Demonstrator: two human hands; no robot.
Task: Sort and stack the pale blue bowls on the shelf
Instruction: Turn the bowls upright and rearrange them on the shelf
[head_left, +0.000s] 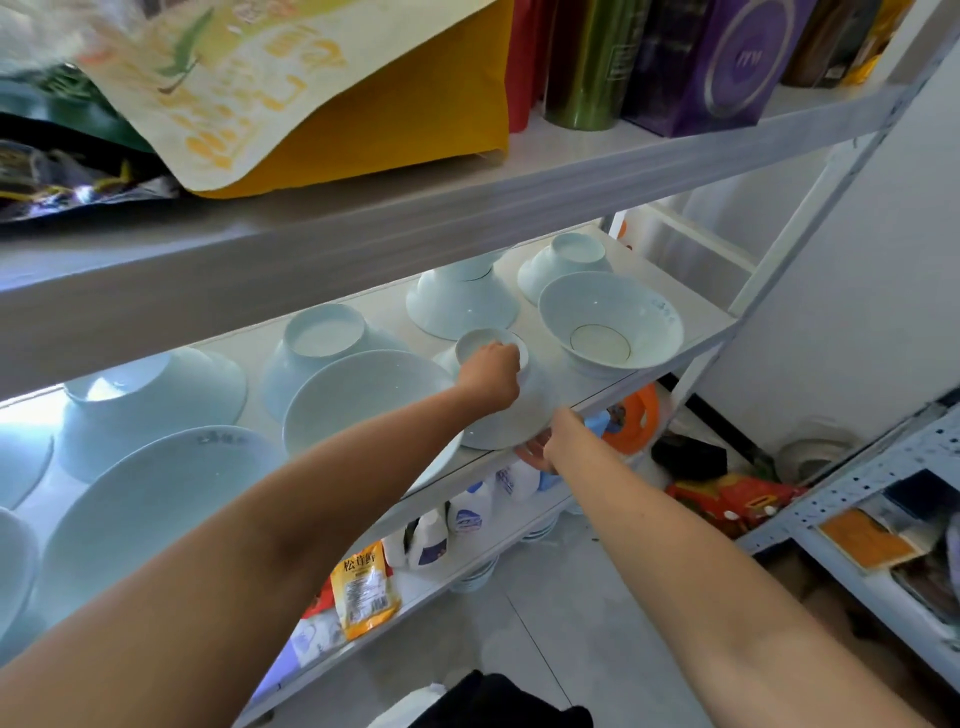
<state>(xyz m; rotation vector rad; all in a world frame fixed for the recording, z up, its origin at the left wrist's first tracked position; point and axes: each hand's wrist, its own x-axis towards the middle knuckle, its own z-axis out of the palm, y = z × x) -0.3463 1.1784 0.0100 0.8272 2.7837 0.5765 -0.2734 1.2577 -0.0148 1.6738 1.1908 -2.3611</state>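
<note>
From my remote seat, both forearms fill the near part of the view. My right hand (550, 441) reaches under the front lip of the shelf (613, 400), and its fingers (532, 451) curl below the rim of an upturned pale blue bowl (514, 415); the bowl hides most of them, so I cannot tell how tightly they close. My left hand (491, 371) lies on top of the same bowl, fingers wrapped over its foot ring (480, 340). This bowl sits at the shelf's front edge. Just right of it stands an upright bowl (610, 317). Farther back, two more upturned bowls (462, 301) are partly cut off by the upper shelf (363, 228).
</note>
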